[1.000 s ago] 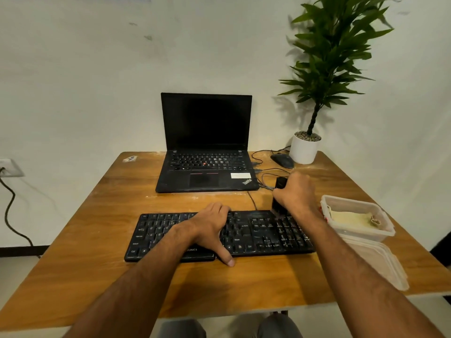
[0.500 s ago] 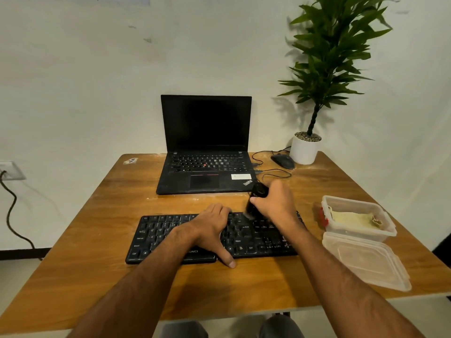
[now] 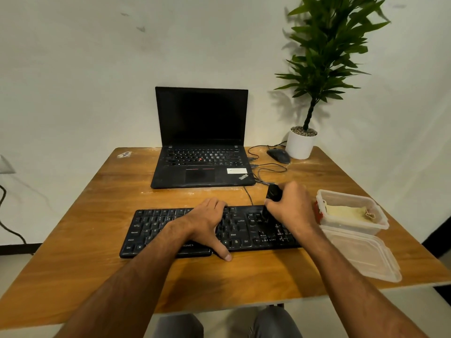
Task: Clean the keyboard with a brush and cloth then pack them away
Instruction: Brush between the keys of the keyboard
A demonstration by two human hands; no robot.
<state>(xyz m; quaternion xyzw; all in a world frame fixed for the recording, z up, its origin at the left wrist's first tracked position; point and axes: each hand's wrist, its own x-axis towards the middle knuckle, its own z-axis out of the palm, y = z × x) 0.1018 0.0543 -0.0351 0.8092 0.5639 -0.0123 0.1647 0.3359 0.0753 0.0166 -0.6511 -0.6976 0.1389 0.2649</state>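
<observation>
Right hand (image 3: 291,207) grips the black brush (image 3: 272,194) upright, bristles on the keyboard (image 3: 244,228) at its 2 o'clock corner. Left hand (image 3: 207,222) lies spread, pressing the middle keys. Brushing appears under way; next, sweep the remaining rows. The cloth (image 3: 346,213) lies in the container (image 3: 353,229) at 3 o'clock on the surface (image 3: 97,215).
</observation>
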